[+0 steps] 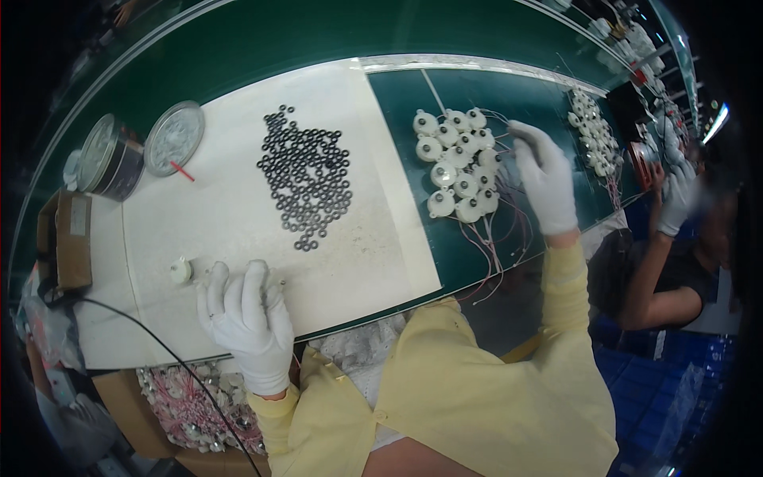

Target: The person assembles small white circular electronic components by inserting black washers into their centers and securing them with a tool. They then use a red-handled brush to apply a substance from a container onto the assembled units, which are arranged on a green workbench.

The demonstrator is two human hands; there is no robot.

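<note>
My left hand [248, 318], in a white glove, is low over the pale mat with its fingers bent. A small dark tip pokes out beside its fingers, and a thin pink wire shows by the wrist; what it grips is mostly hidden. Left of these fingers lies one round white motor-like part [181, 270]. My gloved right hand [546, 175] hovers just right of a cluster of white motor-like parts [466, 163] with dark centre pins and trailing wires [491, 246]. Its fingers are stretched out, thumb apart, near a loose wire.
Many small black rings [306, 175] lie on the mat [381, 238]. Far left are a tin [119, 167], a round lid [175, 135] with a red stick, and a cardboard box [73, 238]. A black cable [151, 334] crosses the near-left edge. At right, a co-worker's gloved hand [678, 191] is beside more parts [594, 131].
</note>
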